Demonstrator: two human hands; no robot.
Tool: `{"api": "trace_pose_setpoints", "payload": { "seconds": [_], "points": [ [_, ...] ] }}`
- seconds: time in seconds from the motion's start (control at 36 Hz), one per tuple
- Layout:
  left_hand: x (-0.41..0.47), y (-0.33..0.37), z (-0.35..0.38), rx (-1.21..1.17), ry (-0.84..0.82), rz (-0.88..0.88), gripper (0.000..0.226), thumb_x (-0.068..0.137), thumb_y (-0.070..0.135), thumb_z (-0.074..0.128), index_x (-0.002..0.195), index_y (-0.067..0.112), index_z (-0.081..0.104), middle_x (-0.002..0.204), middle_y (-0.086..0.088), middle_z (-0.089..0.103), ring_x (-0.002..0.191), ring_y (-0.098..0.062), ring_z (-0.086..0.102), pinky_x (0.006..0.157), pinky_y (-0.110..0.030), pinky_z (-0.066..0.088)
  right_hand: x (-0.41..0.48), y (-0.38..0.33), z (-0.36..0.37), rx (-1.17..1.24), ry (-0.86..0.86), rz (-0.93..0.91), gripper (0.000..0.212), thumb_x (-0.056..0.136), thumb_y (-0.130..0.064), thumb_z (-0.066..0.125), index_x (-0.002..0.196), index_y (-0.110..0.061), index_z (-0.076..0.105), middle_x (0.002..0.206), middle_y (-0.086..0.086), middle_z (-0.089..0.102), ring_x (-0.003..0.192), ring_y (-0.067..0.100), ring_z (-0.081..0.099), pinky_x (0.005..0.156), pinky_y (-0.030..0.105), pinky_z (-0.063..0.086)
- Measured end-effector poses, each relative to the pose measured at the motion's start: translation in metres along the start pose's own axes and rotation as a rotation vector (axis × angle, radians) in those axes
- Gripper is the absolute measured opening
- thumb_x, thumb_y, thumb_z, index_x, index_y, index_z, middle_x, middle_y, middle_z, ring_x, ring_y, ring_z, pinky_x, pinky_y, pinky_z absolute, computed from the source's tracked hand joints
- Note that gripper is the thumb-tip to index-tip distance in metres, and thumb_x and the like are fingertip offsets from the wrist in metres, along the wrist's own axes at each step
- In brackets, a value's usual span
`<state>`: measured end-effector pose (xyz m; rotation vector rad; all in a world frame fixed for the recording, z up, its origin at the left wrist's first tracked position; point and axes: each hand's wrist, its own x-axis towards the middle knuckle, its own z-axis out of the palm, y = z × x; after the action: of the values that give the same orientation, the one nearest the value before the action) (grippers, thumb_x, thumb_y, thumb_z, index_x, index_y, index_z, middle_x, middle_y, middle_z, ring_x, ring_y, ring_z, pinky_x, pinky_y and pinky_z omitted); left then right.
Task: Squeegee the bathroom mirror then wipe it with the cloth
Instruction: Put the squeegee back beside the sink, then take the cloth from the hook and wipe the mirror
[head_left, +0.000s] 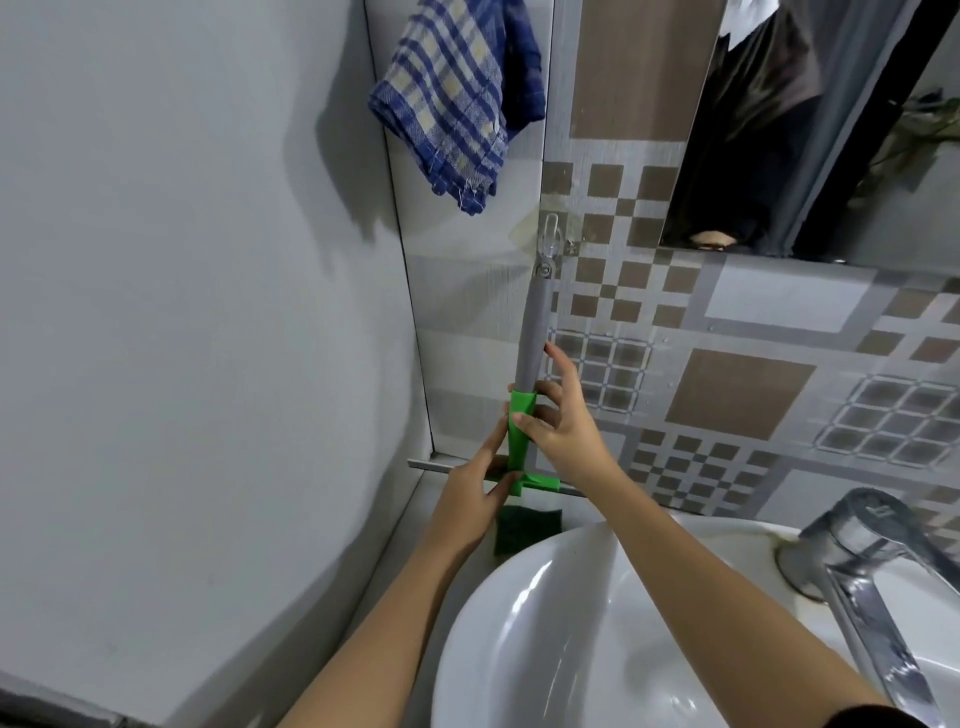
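A squeegee (534, 332) with a grey handle and green neck hangs head-down from a clear wall hook (549, 235) on the tiled wall. My right hand (558, 426) grips the green neck, thumb across it and fingers partly spread. My left hand (480, 486) pinches the green crossbar at the squeegee's head. The blue-and-white checked cloth (447, 98) hangs high on the wall, above and left of the hook. The mirror (810, 124) fills the upper right and reflects a dark-clothed person.
A white washbasin (519, 623) lies below my arms, with a chrome tap (878, 551) at right. A dark green scouring pad (527, 530) sits on the ledge behind the basin. A plain grey wall closes the left side.
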<state>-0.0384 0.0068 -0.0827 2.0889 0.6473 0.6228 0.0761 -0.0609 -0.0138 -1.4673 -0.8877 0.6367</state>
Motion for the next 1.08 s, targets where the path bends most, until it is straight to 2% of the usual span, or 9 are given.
{"api": "trace_pose_setpoints", "payload": {
  "seconds": [0.17, 0.28, 0.39, 0.53, 0.67, 0.72, 0.83, 0.94, 1.08],
  "points": [
    [-0.004, -0.004, -0.013, 0.03, 0.009, 0.041, 0.056, 0.092, 0.017, 0.054, 0.135, 0.045, 0.029, 0.124, 0.005, 0.06, 0.114, -0.001, 0.053, 0.097, -0.016, 0.039, -0.003, -0.01, -0.006, -0.124, 0.066, -0.067, 0.077, 0.083, -0.001, 0.062, 0.14, -0.036, 0.023, 0.129, -0.005, 0.046, 0.127, 0.016, 0.043, 0.105, 0.043, 0.041],
    [0.005, 0.02, -0.046, -0.035, 0.213, 0.132, 0.049, 0.087, 0.003, 0.058, 0.117, 0.041, 0.047, 0.116, 0.006, 0.061, 0.109, -0.011, 0.059, 0.091, -0.014, 0.046, -0.004, -0.038, -0.013, -0.269, 0.205, -0.214, 0.068, 0.082, -0.006, 0.063, 0.138, -0.03, 0.031, 0.133, -0.004, 0.045, 0.124, 0.012, 0.044, 0.104, 0.045, 0.042],
    [0.031, 0.087, -0.106, -0.023, 0.558, 0.37, 0.037, 0.085, 0.004, 0.06, 0.112, 0.028, 0.056, 0.102, 0.008, 0.058, 0.095, -0.008, 0.059, 0.085, -0.016, 0.048, 0.004, -0.092, -0.017, -0.289, 0.3, -0.394, 0.054, 0.086, -0.008, 0.058, 0.132, -0.03, 0.04, 0.127, -0.005, 0.046, 0.118, 0.014, 0.049, 0.101, 0.043, 0.045],
    [0.064, 0.186, -0.179, -0.171, 0.85, 0.547, 0.02, 0.088, 0.011, 0.055, 0.106, 0.019, 0.058, 0.103, -0.006, 0.057, 0.091, -0.002, 0.054, 0.08, -0.011, 0.044, 0.032, -0.182, -0.02, -0.268, 0.394, -0.601, 0.038, 0.09, -0.012, 0.054, 0.127, -0.02, 0.049, 0.117, -0.003, 0.051, 0.107, 0.007, 0.051, 0.087, 0.016, 0.046],
    [0.105, 0.233, -0.216, -0.103, 0.55, 0.422, 0.03, 0.096, 0.026, 0.046, 0.125, 0.021, 0.053, 0.115, 0.013, 0.053, 0.092, 0.02, 0.047, 0.076, 0.001, 0.037, 0.063, -0.249, -0.013, -0.197, 0.359, -0.559, 0.028, 0.094, -0.023, 0.05, 0.121, -0.017, 0.054, 0.112, 0.001, 0.058, 0.098, 0.009, 0.055, 0.072, 0.013, 0.044],
    [0.121, 0.236, -0.22, -0.07, 0.43, 0.379, 0.034, 0.097, 0.029, 0.044, 0.13, 0.025, 0.048, 0.12, 0.014, 0.051, 0.097, 0.011, 0.047, 0.073, -0.004, 0.036, 0.076, -0.262, -0.006, -0.192, 0.327, -0.514, 0.031, 0.094, -0.028, 0.05, 0.122, -0.017, 0.053, 0.112, 0.001, 0.058, 0.093, 0.009, 0.056, 0.07, 0.015, 0.045],
    [0.136, 0.231, -0.218, -0.192, 0.253, 0.333, 0.032, 0.098, 0.031, 0.043, 0.128, 0.027, 0.051, 0.12, 0.012, 0.058, 0.108, -0.002, 0.055, 0.074, -0.008, 0.045, 0.098, -0.268, 0.01, -0.245, 0.324, -0.483, 0.032, 0.09, -0.037, 0.053, 0.115, -0.018, 0.055, 0.102, 0.001, 0.061, 0.089, 0.014, 0.059, 0.081, 0.038, 0.054],
    [0.138, 0.224, -0.214, -0.376, 0.213, 0.364, 0.027, 0.098, 0.025, 0.044, 0.12, 0.029, 0.057, 0.111, 0.018, 0.064, 0.102, 0.006, 0.059, 0.075, -0.005, 0.045, 0.11, -0.262, 0.023, -0.304, 0.408, -0.499, 0.038, 0.085, -0.04, 0.059, 0.116, -0.018, 0.055, 0.103, 0.0, 0.058, 0.091, 0.016, 0.058, 0.082, 0.035, 0.053],
    [0.141, 0.215, -0.212, -0.395, 0.211, 0.393, 0.033, 0.097, 0.01, 0.043, 0.126, 0.023, 0.054, 0.112, 0.021, 0.059, 0.097, 0.018, 0.055, 0.076, -0.002, 0.042, 0.112, -0.263, 0.025, -0.269, 0.491, -0.544, 0.02, 0.085, -0.022, 0.064, 0.103, -0.012, 0.064, 0.096, 0.002, 0.064, 0.086, 0.014, 0.06, 0.075, 0.022, 0.049]
  ]
}}
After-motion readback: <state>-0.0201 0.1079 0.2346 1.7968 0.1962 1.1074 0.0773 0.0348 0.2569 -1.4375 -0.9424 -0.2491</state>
